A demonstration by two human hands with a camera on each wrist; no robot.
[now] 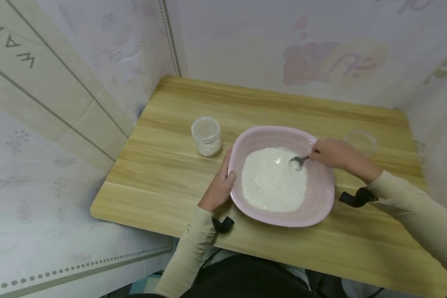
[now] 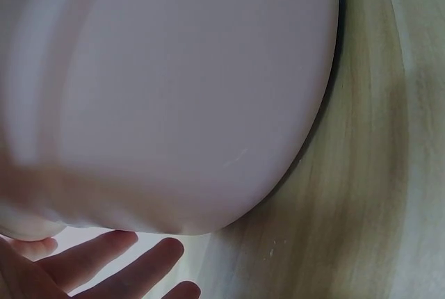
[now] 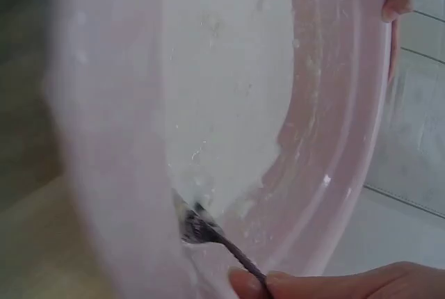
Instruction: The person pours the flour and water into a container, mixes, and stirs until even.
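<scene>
A pink plastic basin [image 1: 283, 219] with thick white liquid [image 1: 273, 182] in it stands on the wooden table. My left hand [image 1: 220, 186] holds the basin's left rim, thumb near the top edge; in the left wrist view, its fingers [image 2: 132, 271] extend beside the outer wall. My right hand [image 1: 333, 154] pinches the handle of a metal spoon [image 1: 299, 161] over the basin's right side. In the right wrist view, the spoon's head [image 3: 198, 226] dips at the liquid's edge, smeared white; its tip is partly hidden.
Left of the basin stands a clear jar [image 1: 206, 136] with white stuff at its bottom. A clear round lid [image 1: 361, 142] lies beyond my right hand. The wooden table [image 1: 149, 182] is enclosed by pale printed sheets at the back and sides.
</scene>
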